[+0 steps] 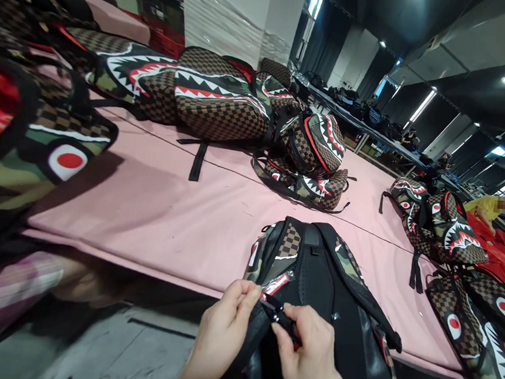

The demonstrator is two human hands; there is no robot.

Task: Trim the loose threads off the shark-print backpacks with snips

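At lower centre, our backpack point(318, 278) lies back-side up, overhanging the near edge of the pink table point(153, 210), apparently so its back stays within reach. Our left hand point(232, 314) is closed in a pinch beside the red-and-white tag point(276, 285), perhaps for steadiness; what it grips we cannot tell. Our right hand point(309, 348) grips a black tool point(283, 321), angled toward the left thumb, probably for fine control.

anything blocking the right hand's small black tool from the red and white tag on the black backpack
Nothing visible does: the tool reaches the tag's lower end, with the left hand close beside it.
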